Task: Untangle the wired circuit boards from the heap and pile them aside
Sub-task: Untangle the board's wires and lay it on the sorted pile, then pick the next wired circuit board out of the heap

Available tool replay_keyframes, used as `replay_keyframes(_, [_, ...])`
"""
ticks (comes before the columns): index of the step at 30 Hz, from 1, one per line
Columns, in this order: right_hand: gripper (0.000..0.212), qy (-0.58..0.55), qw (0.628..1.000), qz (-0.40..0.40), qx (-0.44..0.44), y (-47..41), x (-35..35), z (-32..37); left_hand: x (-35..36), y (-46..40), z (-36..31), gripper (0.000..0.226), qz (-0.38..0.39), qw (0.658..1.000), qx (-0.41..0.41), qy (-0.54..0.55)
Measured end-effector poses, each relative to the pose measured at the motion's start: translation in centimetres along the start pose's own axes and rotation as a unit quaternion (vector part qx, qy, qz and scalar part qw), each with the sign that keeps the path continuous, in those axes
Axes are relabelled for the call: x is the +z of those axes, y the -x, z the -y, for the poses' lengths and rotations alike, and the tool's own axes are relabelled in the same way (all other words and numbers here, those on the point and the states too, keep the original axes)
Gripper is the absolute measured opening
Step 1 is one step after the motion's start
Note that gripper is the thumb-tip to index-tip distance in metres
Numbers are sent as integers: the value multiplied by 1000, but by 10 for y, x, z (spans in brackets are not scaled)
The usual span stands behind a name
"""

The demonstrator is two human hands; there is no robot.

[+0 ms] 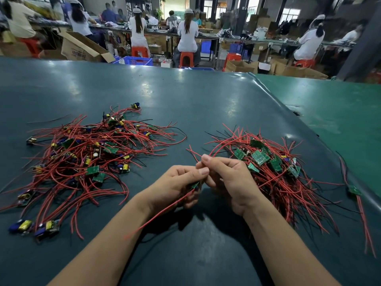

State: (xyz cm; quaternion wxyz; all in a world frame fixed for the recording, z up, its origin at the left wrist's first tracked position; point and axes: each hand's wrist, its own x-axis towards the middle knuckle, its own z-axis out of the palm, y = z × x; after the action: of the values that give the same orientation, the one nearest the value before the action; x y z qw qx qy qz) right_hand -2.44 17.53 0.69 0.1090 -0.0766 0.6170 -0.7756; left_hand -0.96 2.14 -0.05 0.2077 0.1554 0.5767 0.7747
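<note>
A tangled heap (86, 153) of small circuit boards with red and black wires lies on the left of the dark green table (185, 104). A second pile (274, 172) of green boards with red wires lies on the right. Between them, my left hand (177, 182) grips a small green board (194, 185) whose red wire (156, 213) trails down toward me. My right hand (228, 178) pinches red wires rising from that board at the fingertips, close against my left thumb.
One separate board (354, 190) with red wires lies at the table's right edge. A lighter green table (329, 104) adjoins on the right. Beyond the far edge, people sit on red stools at benches, among cardboard boxes (82, 48) and blue crates (136, 60).
</note>
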Motion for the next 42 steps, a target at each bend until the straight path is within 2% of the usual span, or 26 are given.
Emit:
replay_keyframes(4, [27,-25,998,-59,-20,-3,-1,0,-1,1,-1,26,-7,999,5,-32])
replay_keyframes(8, [37,-43,988,-138,-49,-6,-9,4,0,2,-1,26,-9,997,-3,-70])
replay_keyframes(12, [23,-106,971,-203,-62,-10,-11,6,-4,3,-3,25,5,999,-9,-38])
replay_keyframes(18, [25,-178,952,-232,-89,-11,-18,8,-9,5,-6,28,27,999,-29,-16])
replay_keyframes(21, [25,-93,974,-198,-53,-8,-11,7,-11,1,-5,36,-62,998,7,-10])
replay_keyframes(24, [43,65,996,-61,25,0,5,-3,-9,-1,-4,40,-118,992,31,-28])
replay_keyframes(27, [50,135,988,43,56,7,13,-8,-7,1,-3,46,-113,992,11,-60])
replay_keyframes(31, [39,153,979,90,97,10,3,1,-5,0,-2,52,-96,989,-6,-111])
replay_keyframes(33, [32,158,979,99,83,12,3,2,-6,0,-3,54,-84,990,-10,-111])
replay_keyframes(35, [25,125,990,67,21,11,7,1,-10,1,-3,44,-66,996,-2,-60])
replay_keyframes(37, [18,76,995,-14,-61,7,8,4,-17,2,-5,39,-40,999,18,8])
replay_keyframes(40, [20,126,961,-171,-176,3,-1,11,-29,3,-10,42,-56,996,49,54])
replay_keyframes(42, [21,141,936,-239,-218,3,-4,10,-32,2,-13,41,-90,992,71,59])
